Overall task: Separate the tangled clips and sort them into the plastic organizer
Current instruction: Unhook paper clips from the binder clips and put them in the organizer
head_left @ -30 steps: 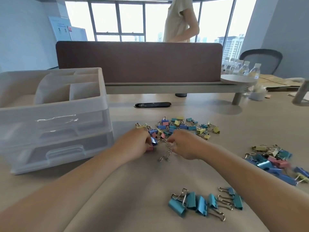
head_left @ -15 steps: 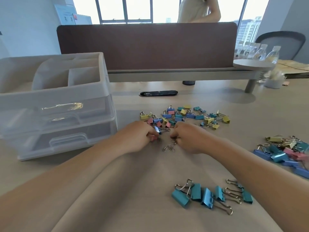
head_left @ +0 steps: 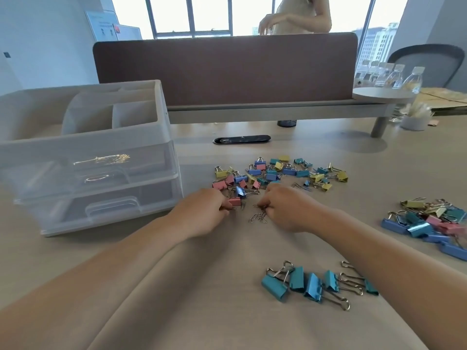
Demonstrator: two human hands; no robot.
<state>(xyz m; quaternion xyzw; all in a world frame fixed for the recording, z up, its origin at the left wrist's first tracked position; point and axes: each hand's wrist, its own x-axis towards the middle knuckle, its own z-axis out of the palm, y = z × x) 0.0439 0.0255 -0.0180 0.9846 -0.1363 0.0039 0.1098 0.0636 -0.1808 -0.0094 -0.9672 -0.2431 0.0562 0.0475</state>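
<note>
Beige desk (head_left: pixel 316 152), scattered clips (head_left: pixel 278 173), brown divider (head_left: pixel 227 72), windows (head_left: pixel 209 13) behind

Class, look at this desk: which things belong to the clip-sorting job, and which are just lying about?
Job: plastic organizer; small mixed clips; paper clips, pinched by right hand; pink clip, held by left hand; teal clips; large mixed clips.
Lying about: water bottles; white cup; chair.

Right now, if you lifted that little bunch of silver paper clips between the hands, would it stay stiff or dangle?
Probably dangle: the silver paper clips look like thin wire loops hooked together, so they would likely hang as a loose chain from the right hand, which pinches one end. They seem light, and flat wire is unlikely to roll.
</note>
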